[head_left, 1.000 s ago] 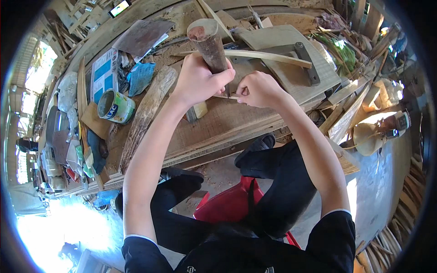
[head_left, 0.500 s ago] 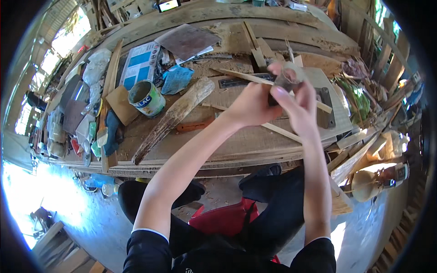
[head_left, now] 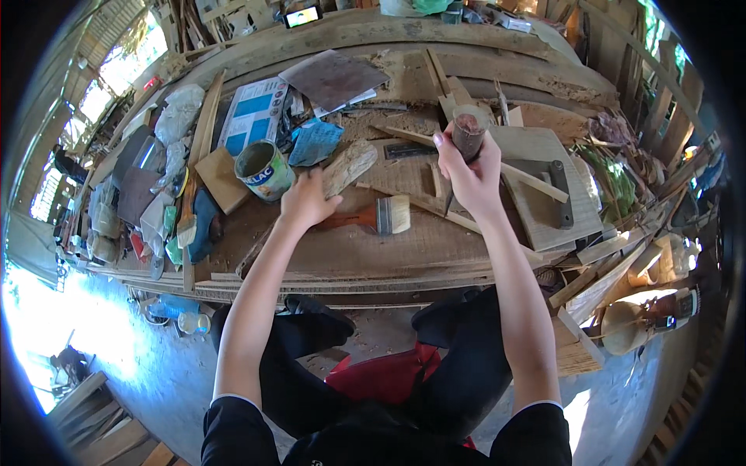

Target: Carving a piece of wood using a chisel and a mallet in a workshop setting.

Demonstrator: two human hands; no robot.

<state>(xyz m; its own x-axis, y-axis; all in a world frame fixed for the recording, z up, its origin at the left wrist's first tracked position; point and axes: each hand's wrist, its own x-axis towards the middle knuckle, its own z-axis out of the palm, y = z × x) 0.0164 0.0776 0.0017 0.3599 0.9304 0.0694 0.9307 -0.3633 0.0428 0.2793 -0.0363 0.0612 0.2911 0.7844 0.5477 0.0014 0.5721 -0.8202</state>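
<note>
My left hand (head_left: 306, 203) is closed over the middle of a long, rough, weathered piece of wood (head_left: 351, 165) lying on the bench. Upright in my right hand (head_left: 475, 175) is a tool with a thick, round, dark brown handle (head_left: 468, 137). A thin dark shaft comes out below my fist, but its tip is too small to make out. Just right of my left hand lies a flat paintbrush (head_left: 392, 214) with pale bristles and a reddish-brown handle. Left of that hand stands a paint-stained tin can (head_left: 264, 171), beside a crumpled blue cloth (head_left: 317, 141).
Thin wood strips (head_left: 451, 211) cross the bench beneath my right hand. A flat board (head_left: 536, 225) with a dark metal-and-wood piece (head_left: 561, 194) lies to the right. Brown sheet material (head_left: 334, 79) and a blue-and-white printed packet (head_left: 251, 116) lie farther back. Bags and tools crowd the left.
My hands have come apart. The left has moved left and down onto the rough wood, uncovering the paintbrush; the right stays up with the dark-handled tool.
</note>
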